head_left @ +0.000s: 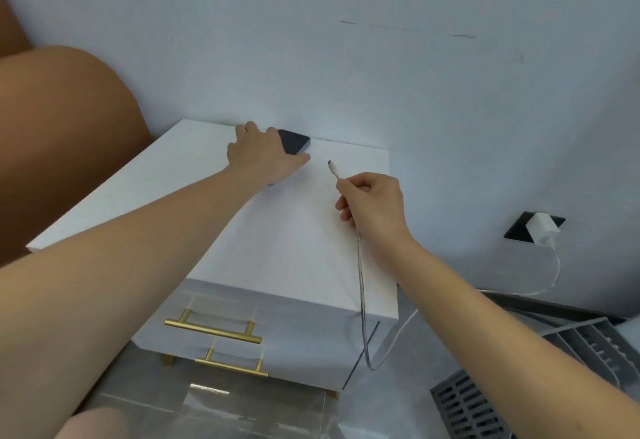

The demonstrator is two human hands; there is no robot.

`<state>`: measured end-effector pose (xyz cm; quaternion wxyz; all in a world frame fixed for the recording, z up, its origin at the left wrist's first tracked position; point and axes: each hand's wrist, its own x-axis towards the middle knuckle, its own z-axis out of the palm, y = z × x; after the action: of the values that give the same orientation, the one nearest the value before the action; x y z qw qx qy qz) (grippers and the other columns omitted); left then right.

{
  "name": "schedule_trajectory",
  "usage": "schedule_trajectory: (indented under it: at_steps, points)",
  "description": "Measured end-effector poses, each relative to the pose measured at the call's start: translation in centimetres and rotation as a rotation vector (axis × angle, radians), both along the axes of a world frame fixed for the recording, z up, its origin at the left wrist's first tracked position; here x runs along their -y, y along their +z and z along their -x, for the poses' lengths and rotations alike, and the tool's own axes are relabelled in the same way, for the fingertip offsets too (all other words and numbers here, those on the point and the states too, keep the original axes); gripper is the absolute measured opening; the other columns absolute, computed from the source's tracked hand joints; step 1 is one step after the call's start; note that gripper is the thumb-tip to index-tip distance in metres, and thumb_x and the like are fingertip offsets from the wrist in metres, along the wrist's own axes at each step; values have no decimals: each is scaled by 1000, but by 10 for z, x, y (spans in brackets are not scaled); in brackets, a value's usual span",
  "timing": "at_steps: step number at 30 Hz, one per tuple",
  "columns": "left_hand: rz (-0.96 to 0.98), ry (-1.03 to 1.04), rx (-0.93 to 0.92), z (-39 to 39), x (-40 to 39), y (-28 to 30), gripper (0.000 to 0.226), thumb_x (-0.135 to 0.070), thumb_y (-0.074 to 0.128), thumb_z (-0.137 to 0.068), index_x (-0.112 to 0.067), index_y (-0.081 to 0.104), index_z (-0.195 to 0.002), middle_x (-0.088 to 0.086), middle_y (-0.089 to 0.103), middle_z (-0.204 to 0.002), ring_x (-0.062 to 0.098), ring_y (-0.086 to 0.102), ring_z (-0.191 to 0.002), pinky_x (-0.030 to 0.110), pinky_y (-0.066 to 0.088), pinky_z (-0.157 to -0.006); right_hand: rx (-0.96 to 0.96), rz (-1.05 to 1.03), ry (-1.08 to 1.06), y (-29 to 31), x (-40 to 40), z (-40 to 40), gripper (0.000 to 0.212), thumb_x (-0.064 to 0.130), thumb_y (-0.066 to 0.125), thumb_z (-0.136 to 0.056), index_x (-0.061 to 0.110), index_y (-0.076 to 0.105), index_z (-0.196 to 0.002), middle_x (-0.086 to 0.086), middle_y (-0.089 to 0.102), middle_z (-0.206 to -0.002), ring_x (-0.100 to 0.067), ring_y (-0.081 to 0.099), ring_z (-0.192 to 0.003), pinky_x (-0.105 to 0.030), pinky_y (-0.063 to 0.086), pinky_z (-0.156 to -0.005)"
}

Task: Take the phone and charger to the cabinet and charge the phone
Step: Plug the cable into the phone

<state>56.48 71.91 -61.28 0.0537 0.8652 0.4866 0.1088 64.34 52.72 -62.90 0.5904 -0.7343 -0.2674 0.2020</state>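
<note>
A dark phone (pixel 294 142) lies flat at the back of the white cabinet top (pixel 194 175), against the wall. My left hand (pixel 259 156) rests on it, covering most of it. My right hand (pixel 372 203) pinches the white charging cable (pixel 362 293) just behind its plug tip (pixel 332 168), which points toward the phone and stays a short gap from it. The cable hangs down past the cabinet's right front corner and loops back up to a white charger (pixel 542 229) plugged into a dark wall socket (pixel 519 227) at the right.
The cabinet has two drawers with gold bar handles (pixel 213 329). A brown padded headboard (pixel 62 147) stands at the left. Grey slatted plastic racks (pixel 581 345) lie on the floor at the lower right. The floor is grey tile.
</note>
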Motion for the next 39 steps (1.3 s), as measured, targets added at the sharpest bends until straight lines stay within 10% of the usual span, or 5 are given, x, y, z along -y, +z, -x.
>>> schedule_trajectory:
  at_steps: [10, 22, 28, 39]
  points:
    - [73, -11, 49, -12, -12, 13, 54, -65, 73, -67, -16, 52, -76, 1, 61, -81, 23, 59, -74, 26, 32, -53, 126, 21, 1, -5, -3, -1, 12, 25, 67, -91, 19, 69, -81, 4, 60, -62, -15, 52, -55, -26, 41, -55]
    - [452, -30, 211, -31, 11, 34, 51, -63, 46, -76, -14, 61, -81, 6, 59, -67, 27, 55, -57, 28, 45, -64, 189, -28, 62, -5, -1, 7, 34, 26, 69, -92, 17, 59, -61, 1, 57, -52, -17, 49, -47, -32, 46, -52]
    - [467, -20, 278, -44, 22, 30, 60, -62, 35, -93, -8, 64, -90, 14, 75, -94, 33, 75, -91, 37, 59, -95, 179, -63, 110, -5, 0, 8, 32, 25, 68, -94, 5, 65, -70, -14, 57, -56, -19, 46, -51, -33, 42, -52]
    - [548, 3, 338, -54, 40, 28, 62, -53, 25, -101, -5, 63, -93, 24, 76, -116, 38, 73, -109, 43, 55, -104, 233, -64, 17, -10, -1, 5, 34, 24, 64, -93, 15, 57, -61, -15, 65, -60, -18, 56, -46, -31, 50, -51]
